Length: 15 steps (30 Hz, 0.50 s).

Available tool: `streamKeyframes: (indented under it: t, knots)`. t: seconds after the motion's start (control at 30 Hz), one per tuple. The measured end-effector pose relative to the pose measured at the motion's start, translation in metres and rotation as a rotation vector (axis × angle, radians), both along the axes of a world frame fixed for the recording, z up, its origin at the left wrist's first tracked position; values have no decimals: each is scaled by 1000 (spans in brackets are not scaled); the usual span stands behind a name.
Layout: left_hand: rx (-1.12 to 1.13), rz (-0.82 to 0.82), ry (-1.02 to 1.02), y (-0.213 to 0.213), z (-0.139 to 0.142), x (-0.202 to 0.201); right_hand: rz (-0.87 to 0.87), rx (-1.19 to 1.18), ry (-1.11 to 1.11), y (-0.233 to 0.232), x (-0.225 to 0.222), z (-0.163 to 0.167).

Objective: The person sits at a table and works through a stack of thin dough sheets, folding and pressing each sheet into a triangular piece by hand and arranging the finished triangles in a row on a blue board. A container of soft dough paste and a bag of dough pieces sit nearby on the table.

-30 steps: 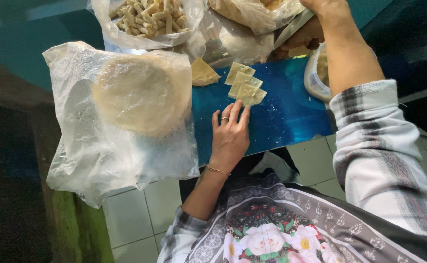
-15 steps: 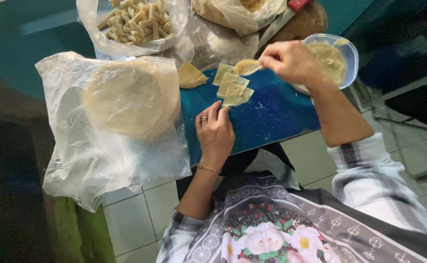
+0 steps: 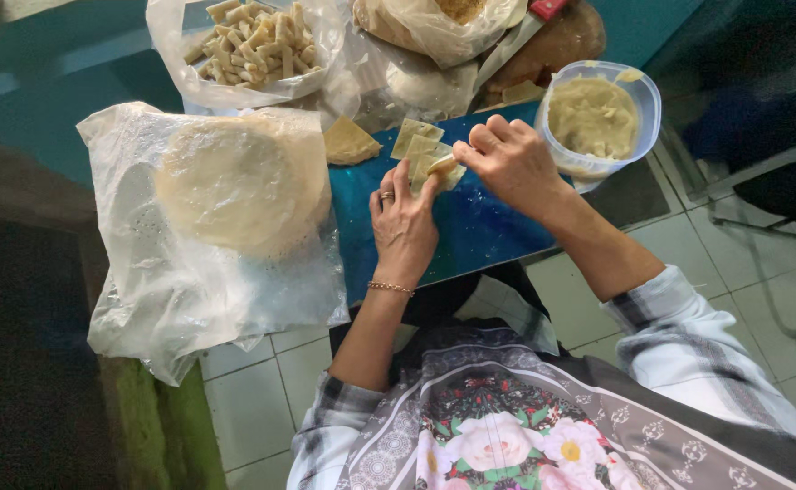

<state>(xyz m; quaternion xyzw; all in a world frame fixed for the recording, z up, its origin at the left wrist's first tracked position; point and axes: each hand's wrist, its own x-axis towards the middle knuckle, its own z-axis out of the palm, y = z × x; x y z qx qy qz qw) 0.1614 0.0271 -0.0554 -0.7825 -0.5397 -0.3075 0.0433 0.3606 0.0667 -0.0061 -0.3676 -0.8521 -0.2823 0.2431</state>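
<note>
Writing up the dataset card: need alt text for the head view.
Seen from above, a person's left hand steadies small square dough wrappers on a blue board while the right hand spreads filling on one; a tub of yellow paste stands at right.

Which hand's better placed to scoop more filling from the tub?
Probably right. The right hand sits beside the plastic tub of filling, pinching a spoon-like tool. The left hand lies flat, pinning the dough squares on the blue board.

Pale square dough wrappers (image 3: 423, 150) — overlapping (flat) — on blue board (image 3: 470, 227).
</note>
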Motion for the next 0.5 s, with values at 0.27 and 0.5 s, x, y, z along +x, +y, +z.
streamKeyframes:
  t: [0.27,0.5]
  knots:
    - [45,24,-154,-13,0,-20,2,51,-72,-5,-4,4]
    - [-57,111,-123,-11,3,-24,-40,-533,618,33,16,3]
